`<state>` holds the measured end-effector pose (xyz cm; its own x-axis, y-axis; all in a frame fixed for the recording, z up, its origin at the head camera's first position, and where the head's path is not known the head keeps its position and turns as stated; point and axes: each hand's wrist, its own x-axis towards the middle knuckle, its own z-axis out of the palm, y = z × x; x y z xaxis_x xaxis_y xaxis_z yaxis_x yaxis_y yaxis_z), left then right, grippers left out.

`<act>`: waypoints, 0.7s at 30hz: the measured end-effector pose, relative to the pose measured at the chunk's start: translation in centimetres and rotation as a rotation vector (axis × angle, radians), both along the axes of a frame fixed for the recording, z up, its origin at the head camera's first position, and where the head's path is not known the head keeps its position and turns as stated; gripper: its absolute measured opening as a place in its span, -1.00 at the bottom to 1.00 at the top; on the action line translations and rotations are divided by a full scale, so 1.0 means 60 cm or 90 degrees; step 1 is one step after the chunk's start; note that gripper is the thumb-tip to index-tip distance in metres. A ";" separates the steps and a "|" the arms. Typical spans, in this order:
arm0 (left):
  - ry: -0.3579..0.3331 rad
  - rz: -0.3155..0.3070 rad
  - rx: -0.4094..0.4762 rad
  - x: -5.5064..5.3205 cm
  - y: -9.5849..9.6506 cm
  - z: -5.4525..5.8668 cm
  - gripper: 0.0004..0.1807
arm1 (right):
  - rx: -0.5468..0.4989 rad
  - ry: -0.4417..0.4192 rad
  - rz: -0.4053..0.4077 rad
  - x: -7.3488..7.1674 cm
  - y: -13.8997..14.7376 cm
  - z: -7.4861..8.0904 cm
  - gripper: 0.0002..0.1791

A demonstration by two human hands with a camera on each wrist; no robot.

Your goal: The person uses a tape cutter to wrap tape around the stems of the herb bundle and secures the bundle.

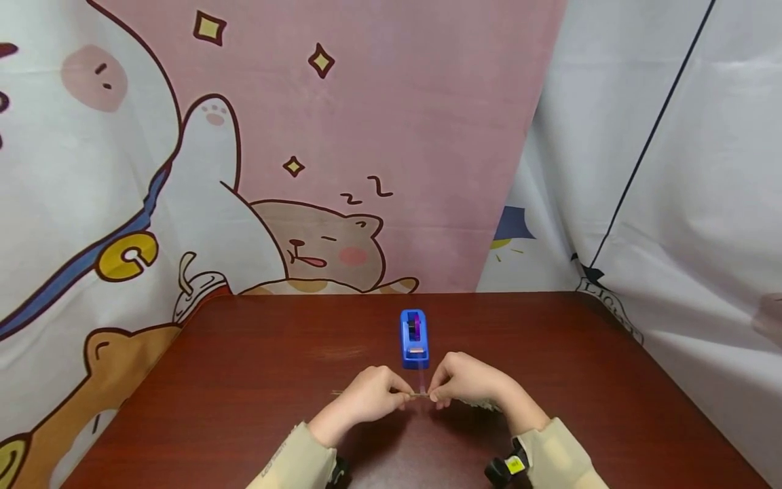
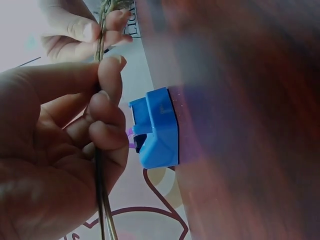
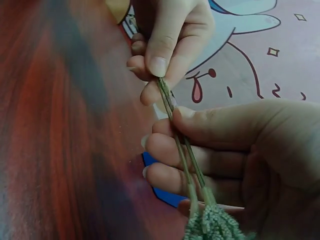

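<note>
Both hands pinch a small bunch of thin greenish-brown plant stems (image 3: pixel 184 155), held level above the table. My left hand (image 1: pixel 371 395) grips the stems between thumb and fingertips. They run on below its palm in the left wrist view. Close beside it, my right hand (image 1: pixel 467 378) pinches the same stems nearer their heads. Pale green, bumpy flower heads (image 3: pixel 212 225) hang past the right palm. A strip of clear tape (image 1: pixel 421 377) stretches from the blue tape dispenser (image 1: pixel 415 356) to the stems between the hands; whether it sticks to them I cannot tell.
The dispenser, with a purple core, stands on the dark red-brown wooden table (image 1: pixel 256 380) just beyond the hands. Behind the table hangs a pink and white cartoon curtain (image 1: pixel 415 136), and a white cloth (image 1: pixel 684 224) borders the right side.
</note>
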<state>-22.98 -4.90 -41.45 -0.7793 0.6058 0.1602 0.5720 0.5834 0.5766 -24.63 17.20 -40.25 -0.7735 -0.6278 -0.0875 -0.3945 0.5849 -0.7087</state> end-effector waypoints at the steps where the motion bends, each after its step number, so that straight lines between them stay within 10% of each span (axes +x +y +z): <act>1: -0.009 0.000 -0.001 -0.002 0.001 0.001 -0.89 | -0.002 -0.001 -0.002 -0.001 0.000 0.001 -0.88; 14: -0.194 -0.032 0.012 -0.022 0.000 0.006 -0.84 | 0.006 0.029 -0.005 -0.004 -0.006 -0.008 -0.89; 21: -0.179 -0.047 0.010 -0.030 0.001 -0.002 -0.87 | 0.026 0.041 -0.022 -0.001 -0.003 -0.006 -0.91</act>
